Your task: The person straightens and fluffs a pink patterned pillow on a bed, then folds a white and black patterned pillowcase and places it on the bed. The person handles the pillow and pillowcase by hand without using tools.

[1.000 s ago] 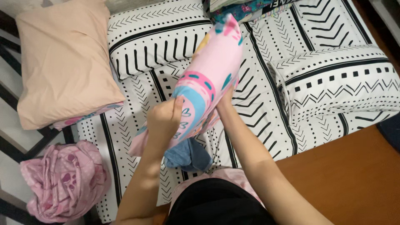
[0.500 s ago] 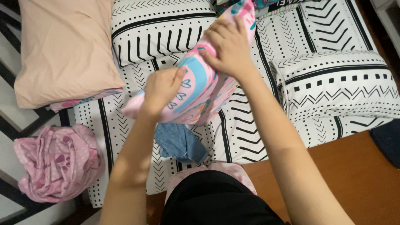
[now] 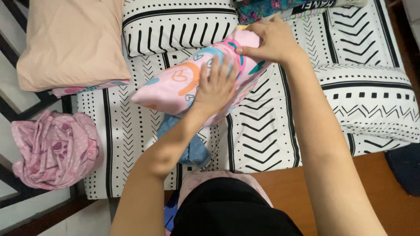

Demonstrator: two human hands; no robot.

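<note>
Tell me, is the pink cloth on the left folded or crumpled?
Crumpled. The pink cloth sits in a wrinkled heap, with no flat folds.

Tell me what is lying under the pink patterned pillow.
Under the pink patterned pillow a blue cloth sticks out toward the person, lying on the black-and-white bedsheet. How far the cloth runs beneath is hidden by the pillow and the left hand.

My left hand (image 3: 215,89) lies palm-down, fingers spread. My right hand (image 3: 270,41) is extended farther forward, fingers curled.
</note>
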